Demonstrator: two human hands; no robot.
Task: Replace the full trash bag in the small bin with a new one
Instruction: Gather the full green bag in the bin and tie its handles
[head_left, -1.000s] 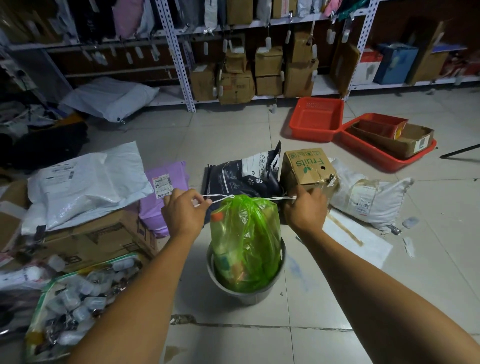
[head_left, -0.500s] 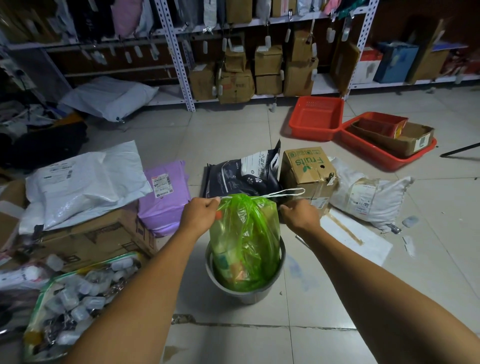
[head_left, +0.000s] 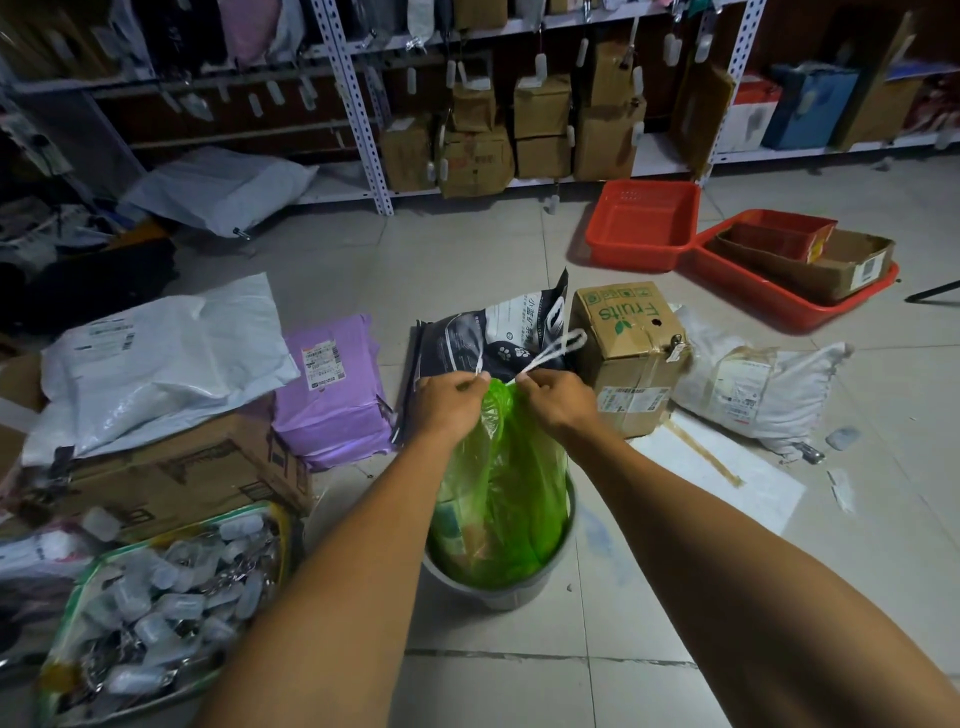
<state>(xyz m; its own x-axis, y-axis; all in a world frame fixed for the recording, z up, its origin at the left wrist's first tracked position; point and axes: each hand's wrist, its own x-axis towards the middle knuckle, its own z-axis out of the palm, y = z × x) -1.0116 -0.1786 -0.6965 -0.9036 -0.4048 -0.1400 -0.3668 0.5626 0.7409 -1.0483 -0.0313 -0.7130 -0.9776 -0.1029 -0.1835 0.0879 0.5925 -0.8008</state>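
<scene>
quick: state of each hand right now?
Left hand: closed, pinching one end of the white drawstring at the neck of the green trash bag.
Right hand: closed on the drawstring's looped end.

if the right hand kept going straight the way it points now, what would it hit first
The right hand points forward and a little inward, pinching the white drawstring over the green bag. Going straight on, it would probably meet the dark pet-food bag first, though depth is hard to judge.
</scene>
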